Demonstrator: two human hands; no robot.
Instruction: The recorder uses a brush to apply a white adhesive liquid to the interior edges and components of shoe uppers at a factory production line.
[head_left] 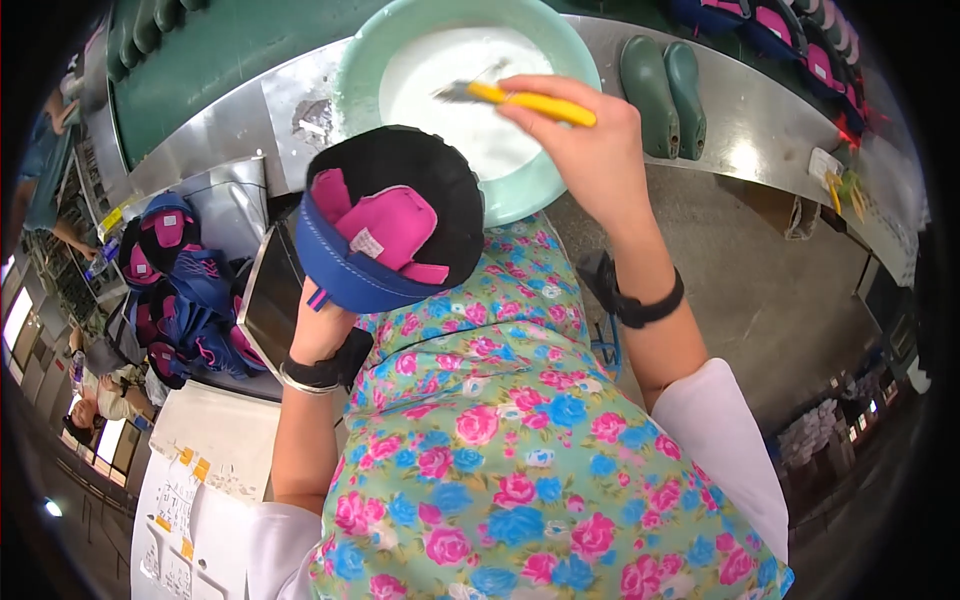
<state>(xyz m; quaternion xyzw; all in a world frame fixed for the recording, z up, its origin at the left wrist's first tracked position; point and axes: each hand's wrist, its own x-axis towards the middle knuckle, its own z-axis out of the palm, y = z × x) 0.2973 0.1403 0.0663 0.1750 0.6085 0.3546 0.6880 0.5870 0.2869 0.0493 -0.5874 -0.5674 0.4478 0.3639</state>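
My left hand point(325, 325) grips a blue shoe upper point(345, 262) from beneath, most of its fingers hidden behind it. The upper's pink inside and broad black underside face up. In my right hand point(595, 150) is a brush with a yellow handle point(550, 107), pinched between thumb and fingers. Its bristle end hangs over white liquid point(425, 75) in a pale green basin point(365, 50); whether the bristles touch the liquid I cannot tell. The upper is close to the basin's near left rim.
Two green shoe lasts point(650, 90) stand on the metal bench point(745, 155) right of the basin. Several blue and pink uppers point(195, 275) are piled at the left. Papers with orange tape point(175, 500) lie lower left. More uppers point(775, 20) sit at the far right.
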